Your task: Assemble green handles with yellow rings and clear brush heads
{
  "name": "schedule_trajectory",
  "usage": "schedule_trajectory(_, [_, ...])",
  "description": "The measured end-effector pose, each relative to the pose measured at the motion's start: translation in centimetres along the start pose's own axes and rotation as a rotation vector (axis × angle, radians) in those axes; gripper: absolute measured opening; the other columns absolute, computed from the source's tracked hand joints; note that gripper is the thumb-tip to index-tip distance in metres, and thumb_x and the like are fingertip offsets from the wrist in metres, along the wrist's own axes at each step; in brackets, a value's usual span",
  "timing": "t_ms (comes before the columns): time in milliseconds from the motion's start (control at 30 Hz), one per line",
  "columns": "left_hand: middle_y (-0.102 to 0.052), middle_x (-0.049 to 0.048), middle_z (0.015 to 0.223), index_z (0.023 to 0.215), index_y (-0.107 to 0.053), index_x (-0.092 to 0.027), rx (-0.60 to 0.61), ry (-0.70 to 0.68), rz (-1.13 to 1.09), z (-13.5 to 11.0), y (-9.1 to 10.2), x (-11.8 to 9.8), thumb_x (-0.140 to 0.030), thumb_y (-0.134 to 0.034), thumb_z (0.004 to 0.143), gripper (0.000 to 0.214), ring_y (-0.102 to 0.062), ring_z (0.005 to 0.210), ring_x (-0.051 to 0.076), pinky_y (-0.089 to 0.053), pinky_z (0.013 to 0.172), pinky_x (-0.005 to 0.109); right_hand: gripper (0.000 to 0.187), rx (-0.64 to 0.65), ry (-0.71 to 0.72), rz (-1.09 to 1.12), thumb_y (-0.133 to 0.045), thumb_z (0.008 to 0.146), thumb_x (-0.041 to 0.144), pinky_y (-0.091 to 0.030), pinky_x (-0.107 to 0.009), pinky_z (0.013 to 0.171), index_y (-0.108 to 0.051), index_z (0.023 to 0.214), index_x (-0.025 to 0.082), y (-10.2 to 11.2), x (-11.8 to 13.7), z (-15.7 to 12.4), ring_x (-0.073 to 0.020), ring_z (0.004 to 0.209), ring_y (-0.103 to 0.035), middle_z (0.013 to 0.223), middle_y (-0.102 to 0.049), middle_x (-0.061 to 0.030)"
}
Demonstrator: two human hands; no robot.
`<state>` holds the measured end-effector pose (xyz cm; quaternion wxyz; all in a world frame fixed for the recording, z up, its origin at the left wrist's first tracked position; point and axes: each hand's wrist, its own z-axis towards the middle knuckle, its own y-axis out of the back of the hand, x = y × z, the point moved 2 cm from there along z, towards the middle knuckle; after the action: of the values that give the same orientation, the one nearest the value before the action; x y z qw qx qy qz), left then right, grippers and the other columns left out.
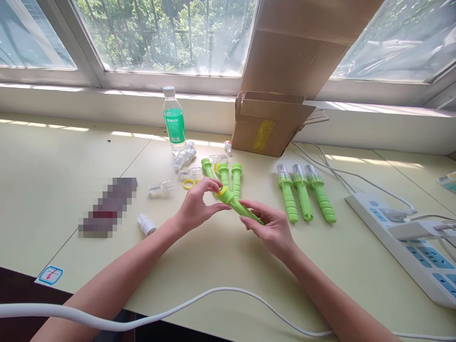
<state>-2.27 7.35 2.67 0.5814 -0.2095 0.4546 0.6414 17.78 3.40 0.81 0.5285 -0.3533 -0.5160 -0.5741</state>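
Basically, both hands busy mid-frame; L hand (pixel 199 204) grasping the yellow ring (pixel 223 192) at the upper-left end of a green tube (pixel 235 204), R hand (pixel 269 225) gripping its lower end; tube held tilted, over the surface (pixel 213 270); 3 more green handles (pixel 237 178) just behind, approx. ctr; 3 clear-capped green sticks (pixel 300 190) right of ctr; clear plastic pcs (pixel 162 187) left of ctr; water btl (pixel 174 124) upper ctr-left; pwr strip (pixel 395 232) far right.

Green bottle label (pixel 174 126), characters unreadable, red-symbol sticker (pixel 51 275) on table (pixel 213 261)
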Motion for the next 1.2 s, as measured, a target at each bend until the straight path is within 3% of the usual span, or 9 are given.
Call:
schedule_trajectory(233, [-0.064,0.0070,0.100,0.082,-0.049,-0.020,-0.062,-0.076,0.127,-0.24,-0.09,-0.30,-0.033,-0.077,0.070,0.032,-0.062,0.095,0.019,-0.050,0.083,0.035,0.035,-0.001,-0.101,0.032,-0.071,0.074,0.021,-0.038,-0.024,0.039,-0.070,0.108,0.020,-0.01,0.50,0.08,-0.0107,0.046,-0.047,0.056,-0.058,0.0021])
schedule_trajectory(467, [-0.067,0.0067,0.095,0.078,-0.051,-0.019,-0.127,-0.123,0.201,-0.32,-0.21,-0.38,-0.034,-0.078,0.069,0.032,-0.063,0.093,0.020,-0.050,0.081,0.035,0.038,0.021,-0.189,0.064,-0.070,0.075,0.026,-0.030,-0.024,0.038,-0.069,0.112,0.018,0.04,0.57,0.01,-0.0073,0.042,-0.038,0.055,-0.055,0.0026])
schedule_trajectory(867, [-0.067,0.0081,0.097,0.080,-0.052,-0.018,-0.183,-0.194,0.242,-0.67,-0.44,-0.69,-0.031,-0.076,0.071,0.029,-0.066,0.091,0.019,-0.053,0.078,0.034,0.038,0.034,-0.231,0.137,-0.069,0.077,0.026,-0.030,-0.024,0.039,-0.067,0.113,0.015,-0.28,0.82,-0.22,-0.0075,0.042,-0.038,0.054,-0.055,0.0025])
schedule_trajectory(1200, [-0.068,0.0073,0.093,0.076,-0.052,-0.018,-0.220,-0.173,0.231,-0.65,-0.45,-0.81,-0.033,-0.079,0.068,0.032,-0.067,0.089,0.020,-0.054,0.077,0.035,0.036,0.057,-0.265,0.273,-0.070,0.078,0.029,-0.031,-0.022,0.036,-0.067,0.112,0.018,-0.33,0.38,-0.32,-0.0112,0.048,-0.047,0.056,-0.057,0.0009])
